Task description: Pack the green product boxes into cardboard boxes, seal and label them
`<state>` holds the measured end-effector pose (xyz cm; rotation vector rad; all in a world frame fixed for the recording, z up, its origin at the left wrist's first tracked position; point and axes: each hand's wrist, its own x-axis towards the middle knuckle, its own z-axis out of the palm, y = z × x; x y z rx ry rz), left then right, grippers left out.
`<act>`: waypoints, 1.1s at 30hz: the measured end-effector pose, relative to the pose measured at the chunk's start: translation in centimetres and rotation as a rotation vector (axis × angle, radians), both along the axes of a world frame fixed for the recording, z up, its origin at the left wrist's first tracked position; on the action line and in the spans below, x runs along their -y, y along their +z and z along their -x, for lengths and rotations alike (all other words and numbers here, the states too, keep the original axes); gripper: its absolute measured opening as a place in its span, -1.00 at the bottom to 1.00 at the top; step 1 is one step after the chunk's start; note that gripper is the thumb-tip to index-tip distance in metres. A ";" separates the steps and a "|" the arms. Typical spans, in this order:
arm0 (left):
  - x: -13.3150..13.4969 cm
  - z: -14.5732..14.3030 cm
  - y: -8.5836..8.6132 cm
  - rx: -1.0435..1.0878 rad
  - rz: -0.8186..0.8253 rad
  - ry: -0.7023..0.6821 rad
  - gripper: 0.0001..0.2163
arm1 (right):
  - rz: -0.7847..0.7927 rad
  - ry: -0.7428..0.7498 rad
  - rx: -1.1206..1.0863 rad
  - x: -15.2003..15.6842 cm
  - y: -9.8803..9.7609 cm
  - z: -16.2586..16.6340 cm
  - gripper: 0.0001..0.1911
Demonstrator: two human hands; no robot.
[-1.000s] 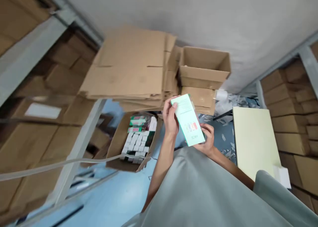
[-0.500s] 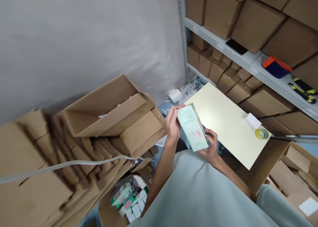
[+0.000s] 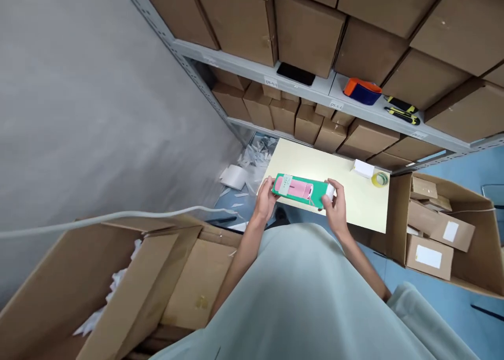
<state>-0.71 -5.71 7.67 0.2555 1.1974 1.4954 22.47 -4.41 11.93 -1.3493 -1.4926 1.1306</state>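
My fingers (image 3: 269, 186) pinch the two short ends of a green-and-pink box (image 3: 301, 189), left hand (image 3: 263, 202) and right hand (image 3: 337, 209) equally close, its long axis lying side to side over the pale counter's (image 3: 356, 205) near edge, a tape roll (image 3: 380, 179) beyond.

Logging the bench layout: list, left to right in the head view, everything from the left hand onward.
left hand → green box → right hand → small white box → tape roll → open carton
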 end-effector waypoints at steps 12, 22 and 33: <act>-3.3 2.7 -2.3 0.169 0.084 -0.361 -0.66 | 0.061 -0.128 -0.027 -6.0 3.5 3.0 -0.12; -6.2 1.4 -0.6 0.095 -0.044 -0.680 -0.30 | 0.163 -0.152 -0.136 -12.0 1.4 0.3 -0.27; -8.4 -2.0 -0.3 -0.023 0.014 -0.633 -0.34 | 0.245 -0.086 -0.225 -16.4 -0.3 -2.9 -0.23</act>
